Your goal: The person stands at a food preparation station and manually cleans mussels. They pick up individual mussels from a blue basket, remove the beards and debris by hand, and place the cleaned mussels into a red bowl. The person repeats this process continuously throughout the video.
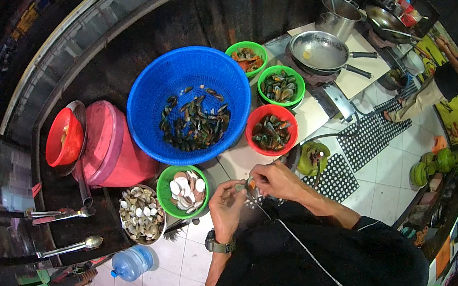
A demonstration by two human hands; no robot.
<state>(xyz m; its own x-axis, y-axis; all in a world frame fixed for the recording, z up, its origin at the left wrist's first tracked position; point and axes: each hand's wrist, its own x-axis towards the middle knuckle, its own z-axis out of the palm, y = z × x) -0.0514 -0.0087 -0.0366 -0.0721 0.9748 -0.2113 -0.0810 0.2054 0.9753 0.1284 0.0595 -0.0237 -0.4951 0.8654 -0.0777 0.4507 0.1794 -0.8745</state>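
In front of my chest, my left hand (226,204) and my right hand (278,182) pinch a small mussel (251,183) between them. Orange flesh shows in its parted shell. Just beyond sits a red plastic basket (250,144) of mussels. A large blue plastic colander (144,134) behind it holds many dark mussels. Two green baskets stand on the right: one with mussels (282,87), one with orange shellfish pieces or meat (248,60). Left of my left hand, a green basket (162,188) holds pale flat clams, beside a metal bowl of rounder clams (141,215).
A pink lidded bucket (108,144) and red strainer (61,145) stand left. Stacked pans (317,50) with protruding handles and a steel pot (341,17) are at right. A green gas cylinder (313,159), floor mats (372,138) and a blue water jug (132,263) occupy the floor. A person (454,73) stands far right.
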